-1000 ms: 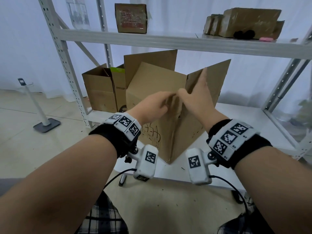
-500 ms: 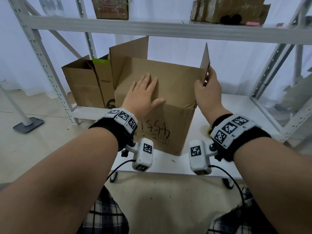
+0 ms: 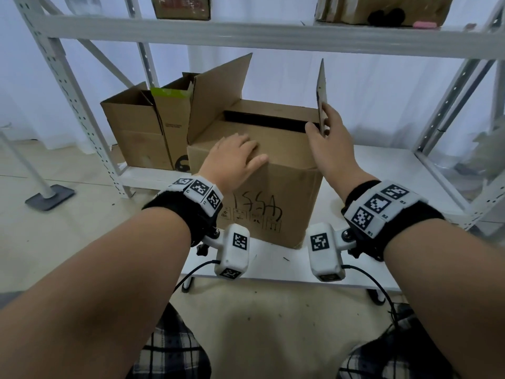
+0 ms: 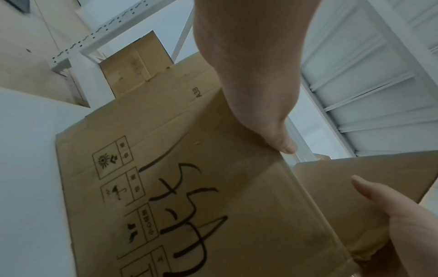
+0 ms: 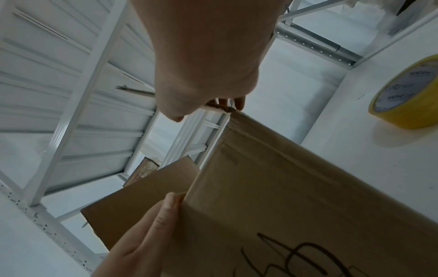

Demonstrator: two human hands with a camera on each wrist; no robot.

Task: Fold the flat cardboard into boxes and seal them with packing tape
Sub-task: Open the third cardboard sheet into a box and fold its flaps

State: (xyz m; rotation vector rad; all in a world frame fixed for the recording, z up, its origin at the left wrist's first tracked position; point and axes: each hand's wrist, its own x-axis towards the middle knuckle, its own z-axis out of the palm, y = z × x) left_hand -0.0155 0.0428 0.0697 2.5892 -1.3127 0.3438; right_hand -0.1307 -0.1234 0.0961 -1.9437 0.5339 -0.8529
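Observation:
A brown cardboard box [image 3: 273, 192] with black marker scrawl on its front stands on the white lower shelf [image 3: 396, 173]. My left hand [image 3: 235, 154] lies flat on the near top flap and presses it down, with the thumb at the front edge [image 4: 284, 148]. My right hand [image 3: 328, 132] pinches the right side flap [image 3: 322, 88], which stands upright. The left side flap [image 3: 218, 97] stands up too. A dark gap shows between the near and far top flaps. A yellow roll of packing tape [image 5: 407, 93] lies on the shelf to the right of the box.
A second open cardboard box [image 3: 136, 127] stands just left of the first. The upper shelf beam [image 3: 246, 36] runs close above the flaps and carries more boxes. Perforated shelf posts [image 3: 82, 105] stand at left and right. A stand's base [image 3: 49, 195] rests on the floor at left.
The box has turned from corner-on to front-on. My left hand has laid the near flap down flat. My right hand has moved to the right flap and keeps it upright.

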